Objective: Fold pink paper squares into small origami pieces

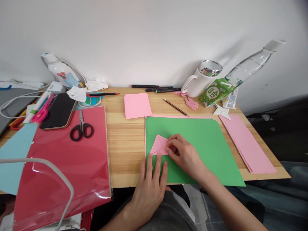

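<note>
A small folded piece of pink paper (pixel 158 144) with crossing crease lines lies on a stack of green sheets (pixel 199 141). My left hand (pixel 152 183) rests flat, fingers stretched and apart, its fingertips at the lower edge of the pink paper. My right hand (pixel 181 152) pinches the paper's right side between thumb and fingers, covering that corner. Behind the green sheets sits a stack of square pink paper (pixel 137 106).
Black scissors (pixel 81 127) and a phone (pixel 59 111) lie on a red folder (pixel 72 160) at left. Markers (pixel 160 89), a pencil (pixel 176 107), a white mug (pixel 201 80), a green packet (pixel 216 92) and a leaning bottle (pixel 252 64) stand behind. Pink strips (pixel 249 144) lie right.
</note>
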`<state>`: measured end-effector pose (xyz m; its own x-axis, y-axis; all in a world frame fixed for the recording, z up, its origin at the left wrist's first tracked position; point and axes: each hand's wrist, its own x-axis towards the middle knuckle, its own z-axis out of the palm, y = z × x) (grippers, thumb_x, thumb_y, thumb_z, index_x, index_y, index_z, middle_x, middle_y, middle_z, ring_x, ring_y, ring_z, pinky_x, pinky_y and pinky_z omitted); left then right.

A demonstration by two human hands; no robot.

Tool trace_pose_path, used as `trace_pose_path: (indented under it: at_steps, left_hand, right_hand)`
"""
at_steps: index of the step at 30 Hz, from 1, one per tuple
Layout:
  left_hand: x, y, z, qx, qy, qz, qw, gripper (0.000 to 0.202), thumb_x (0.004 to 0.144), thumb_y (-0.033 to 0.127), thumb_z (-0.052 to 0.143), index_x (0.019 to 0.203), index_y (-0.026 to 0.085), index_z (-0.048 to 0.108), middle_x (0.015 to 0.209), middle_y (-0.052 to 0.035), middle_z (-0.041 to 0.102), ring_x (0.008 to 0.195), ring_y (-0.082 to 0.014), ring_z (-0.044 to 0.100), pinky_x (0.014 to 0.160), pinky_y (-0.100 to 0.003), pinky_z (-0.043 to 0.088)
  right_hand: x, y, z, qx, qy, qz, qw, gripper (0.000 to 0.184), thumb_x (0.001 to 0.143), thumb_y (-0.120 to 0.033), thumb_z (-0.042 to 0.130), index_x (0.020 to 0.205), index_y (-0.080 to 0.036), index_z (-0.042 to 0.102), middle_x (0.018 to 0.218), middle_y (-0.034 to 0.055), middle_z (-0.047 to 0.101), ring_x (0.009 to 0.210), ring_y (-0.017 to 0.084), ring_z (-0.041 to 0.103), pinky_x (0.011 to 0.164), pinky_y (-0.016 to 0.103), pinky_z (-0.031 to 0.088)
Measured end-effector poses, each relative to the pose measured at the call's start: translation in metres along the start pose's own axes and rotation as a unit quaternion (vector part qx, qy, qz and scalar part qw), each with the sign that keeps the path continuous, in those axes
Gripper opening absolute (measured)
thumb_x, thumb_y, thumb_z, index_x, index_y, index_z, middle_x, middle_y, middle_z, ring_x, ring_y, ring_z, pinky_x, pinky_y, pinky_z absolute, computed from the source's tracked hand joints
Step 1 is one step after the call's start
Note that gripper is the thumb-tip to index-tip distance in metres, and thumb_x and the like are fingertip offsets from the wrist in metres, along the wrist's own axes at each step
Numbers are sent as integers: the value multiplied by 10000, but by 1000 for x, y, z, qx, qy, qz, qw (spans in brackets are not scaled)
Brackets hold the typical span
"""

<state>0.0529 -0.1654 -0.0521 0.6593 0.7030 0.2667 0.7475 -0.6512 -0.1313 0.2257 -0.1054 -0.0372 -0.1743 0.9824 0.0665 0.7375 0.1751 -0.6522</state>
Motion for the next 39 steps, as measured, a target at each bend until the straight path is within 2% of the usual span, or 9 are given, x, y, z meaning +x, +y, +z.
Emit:
trace_pose_path:
  at_steps: [5,10,14,20,24,26,29,34,39]
  left_hand:
    - [3,-1,-5,14,-8,7,1000,719,775,648,532,1296,152,527,1350,-133,523,1205,-354,507,949,-439,411]
    - [9,-4,-8,19,-4,16,1000,911,731,782,348,1279,82,545,1313,-149,554,1140,-347,553,918,-417,424]
    - [12,-5,-6,11,-8,8,1000,963,734,803,265,1274,58,548,1290,-151,574,1086,-299,583,881,-369,436]
    - [12,4,-1,15,-30,-16,999,1046,654,827,365,1236,-19,561,1287,-236,548,1175,-333,503,895,-371,412]
    - [16,12,0,13,-26,-45,999,1005,643,805,433,1218,-5,582,1243,-234,579,1129,-336,523,898,-387,406]
    - [18,15,-1,21,-21,-54,998,997,635,801,449,1202,-5,594,1215,-228,598,1102,-332,536,892,-385,410]
    - [22,17,-3,25,-21,-65,997,1016,599,810,475,1182,-12,607,1181,-221,619,1077,-332,542,883,-386,418]
    - [28,14,-12,22,-66,-56,996,1007,583,814,481,1182,16,615,1198,-227,598,1039,-326,548,871,-405,424]
    - [32,11,-16,20,-81,-44,996,975,579,800,519,1165,29,629,1171,-221,605,1011,-326,563,864,-404,424]
  right_hand:
    - [0,0,1,-1,7,-3,1000,79,832,-147,500,767,-179,532,910,62,553,564,96,524,538,242,470]
    - [-1,0,0,-24,6,-8,1000,74,839,-153,499,778,-183,528,896,61,548,593,117,531,551,259,468]
    - [-1,0,-3,-31,2,-15,999,72,852,-160,505,788,-187,524,894,61,549,627,134,549,571,271,478]
    - [-1,4,-5,-26,-19,-49,998,78,883,-132,481,887,-196,525,940,63,538,728,152,596,633,282,515]
    - [-3,5,-4,-70,-29,-108,991,92,924,-173,434,892,-190,518,1027,97,507,782,165,613,668,312,537]
    - [-3,2,-6,-97,-41,-111,988,57,915,-219,484,918,-179,525,1043,105,505,754,161,614,634,304,539]
    - [-2,-4,-11,-162,-60,-78,982,88,893,-256,534,883,-172,556,1070,110,516,728,161,615,509,259,500]
    - [-2,-9,-16,-195,-71,-50,977,97,880,-224,541,809,-180,591,1086,86,537,726,142,606,462,216,444]
    - [-11,-6,-14,-221,-47,-60,972,158,910,-219,472,845,-184,612,1156,121,517,889,209,604,409,202,370]
